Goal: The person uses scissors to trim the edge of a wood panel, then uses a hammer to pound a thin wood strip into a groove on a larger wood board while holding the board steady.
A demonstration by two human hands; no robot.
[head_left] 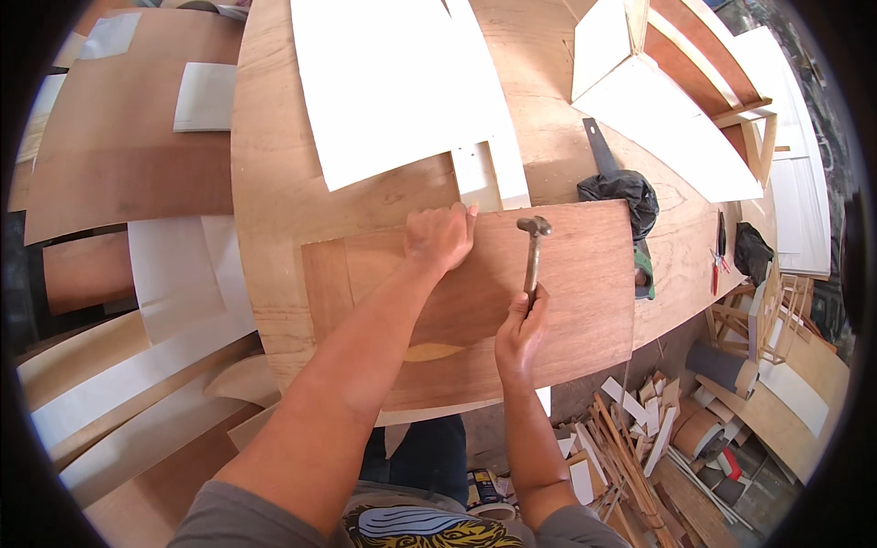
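Observation:
My right hand [523,331] is wrapped around the handle of a hammer [533,247], its metal head raised above a brown plywood panel [557,265]. At the panel's far edge, my left hand [440,237] is closed with the thumb against the curled fingers. Whatever it pinches, if anything, is too small to make out. Just beyond it, a narrow pale wooden strip [475,173] runs away from the panel. A large white board [393,91] lies beside that strip, on the wooden worktable [265,183] that also bears the panel.
Right of the panel lie a handsaw [600,146], a black plastic bag [626,192] and red-handled pliers [715,274]. A white-and-brown wooden frame piece [676,119] stands at the far right. Wood offcuts [630,438] cover the floor at lower right. Stacked sheets [137,137] fill the left.

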